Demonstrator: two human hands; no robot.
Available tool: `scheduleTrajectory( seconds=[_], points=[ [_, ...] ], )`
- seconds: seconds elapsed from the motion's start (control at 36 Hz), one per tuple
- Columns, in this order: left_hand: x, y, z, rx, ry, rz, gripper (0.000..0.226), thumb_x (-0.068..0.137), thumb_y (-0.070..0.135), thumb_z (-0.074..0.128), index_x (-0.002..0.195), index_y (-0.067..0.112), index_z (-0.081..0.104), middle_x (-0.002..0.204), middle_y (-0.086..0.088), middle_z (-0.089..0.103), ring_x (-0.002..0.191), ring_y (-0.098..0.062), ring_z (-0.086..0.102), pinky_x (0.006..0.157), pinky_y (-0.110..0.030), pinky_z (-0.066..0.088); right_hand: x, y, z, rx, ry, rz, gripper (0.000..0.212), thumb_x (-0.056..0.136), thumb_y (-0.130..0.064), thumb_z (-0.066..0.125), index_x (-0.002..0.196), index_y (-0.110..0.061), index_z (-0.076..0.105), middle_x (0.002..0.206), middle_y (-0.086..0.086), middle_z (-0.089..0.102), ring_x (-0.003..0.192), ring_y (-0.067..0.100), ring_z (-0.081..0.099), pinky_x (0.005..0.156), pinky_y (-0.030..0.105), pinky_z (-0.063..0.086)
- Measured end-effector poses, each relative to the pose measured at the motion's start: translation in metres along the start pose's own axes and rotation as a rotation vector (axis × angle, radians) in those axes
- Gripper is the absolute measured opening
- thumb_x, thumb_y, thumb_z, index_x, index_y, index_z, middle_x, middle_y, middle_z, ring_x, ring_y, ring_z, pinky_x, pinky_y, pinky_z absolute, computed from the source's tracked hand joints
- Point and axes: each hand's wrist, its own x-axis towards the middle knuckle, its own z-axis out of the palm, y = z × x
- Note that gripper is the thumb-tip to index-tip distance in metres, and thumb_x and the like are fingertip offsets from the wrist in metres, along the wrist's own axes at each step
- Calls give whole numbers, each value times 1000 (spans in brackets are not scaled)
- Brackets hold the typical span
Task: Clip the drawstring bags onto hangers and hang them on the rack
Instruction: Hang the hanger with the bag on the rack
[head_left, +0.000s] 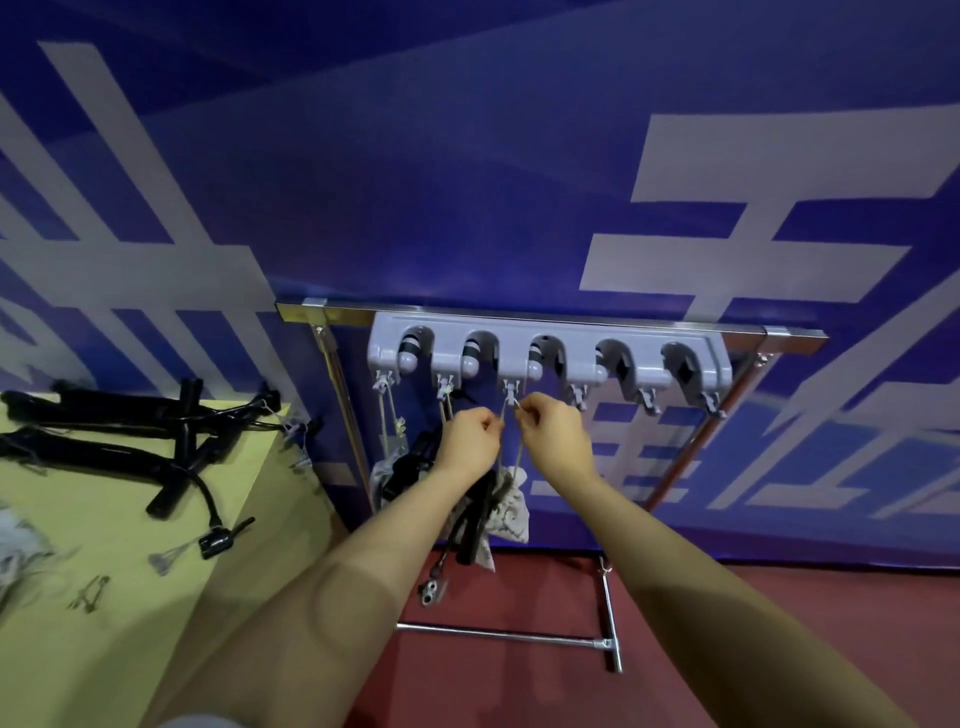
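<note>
A grey holder strip (550, 325) with several slots and small hooks is fixed to the metal rack (332, 313). My left hand (467, 439) and my right hand (558, 431) each pinch a pale drawstring just under the third hook (511, 395). Below the hands hangs a patterned drawstring bag (511, 512) clipped to a black hanger (475, 525). Further left, cords run from the first two hooks down to another bag (382, 475), partly hidden by my left forearm.
Several black hangers (119, 431) lie on the yellow-green table (171, 582) at left, with loose metal clips (166, 558) and pale fabric at its left edge. A blue banner (467, 182) backs the rack. The rack's foot bar (498, 634) crosses the red floor.
</note>
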Motion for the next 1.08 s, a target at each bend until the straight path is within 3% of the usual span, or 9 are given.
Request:
scheduleTrajectory(
  seconds=[0.08, 0.17, 0.25, 0.33, 0.39, 0.56, 0.69, 0.97, 1.08],
  points=[
    [-1, 1, -2, 23, 16, -16, 22, 94, 14, 46, 105, 6, 64, 97, -15, 67, 92, -31, 59, 75, -31, 44, -5, -4, 0, -22, 46, 41, 15, 97, -20, 47, 100, -10, 58, 97, -1, 53, 82, 25, 56, 62, 39, 46],
    [-10, -5, -8, 21, 30, -31, 23, 94, 13, 43, 105, 7, 62, 101, -13, 66, 96, -31, 60, 81, -34, 48, -16, -5, 3, -6, 48, 54, 12, 96, -20, 48, 98, -10, 55, 107, 4, 52, 84, 25, 54, 67, 43, 48],
    [-15, -13, -15, 2, 32, -50, 17, 93, 13, 46, 96, 11, 62, 97, -12, 67, 91, -30, 63, 84, -41, 53, -24, -5, 6, 1, 9, 37, 11, 96, -20, 47, 96, -11, 53, 106, 4, 53, 85, 25, 54, 66, 40, 45],
    [-25, -19, -30, -13, 51, -38, 16, 91, 11, 46, 85, 14, 60, 92, -11, 67, 86, -29, 65, 79, -37, 53, -31, -16, 12, 14, -7, 35, 12, 96, -22, 46, 96, -12, 53, 103, 4, 55, 84, 25, 54, 62, 36, 40],
    [-31, -25, -42, -2, 53, -31, 16, 92, 12, 46, 89, 12, 62, 91, -9, 67, 85, -27, 65, 77, -33, 52, -35, -27, 17, 23, -26, 32, 10, 96, -21, 46, 93, -13, 52, 99, 5, 59, 80, 25, 55, 59, 34, 37],
    [-43, -58, -90, -28, 105, -25, 15, 91, 13, 50, 83, 17, 63, 98, -8, 69, 91, -25, 65, 84, -38, 54, -45, -74, 36, -6, -65, -12, 11, 95, -22, 47, 94, -13, 52, 94, 6, 60, 79, 26, 57, 59, 35, 40],
    [-49, -102, -142, -92, 180, -55, 26, 87, 9, 50, 66, 22, 55, 85, -14, 69, 86, -33, 66, 81, -43, 55, -58, -126, 72, 1, -83, -38, 13, 96, -20, 46, 98, -11, 55, 94, 6, 60, 81, 27, 58, 61, 36, 43],
    [-81, -199, -255, -74, 206, -46, 18, 89, 11, 49, 78, 16, 63, 90, -14, 71, 90, -29, 66, 84, -39, 53, -95, -234, 179, 75, -128, -31, 9, 92, -18, 48, 89, -13, 55, 85, 6, 59, 84, 31, 60, 71, 42, 49],
    [-96, -238, -298, -20, 237, -66, 18, 91, 14, 48, 92, 11, 66, 96, -12, 71, 94, -29, 63, 86, -35, 50, -109, -271, 220, 92, -146, -27, 7, 90, -18, 47, 85, -18, 52, 84, 3, 58, 80, 26, 55, 66, 33, 41]
  ],
)
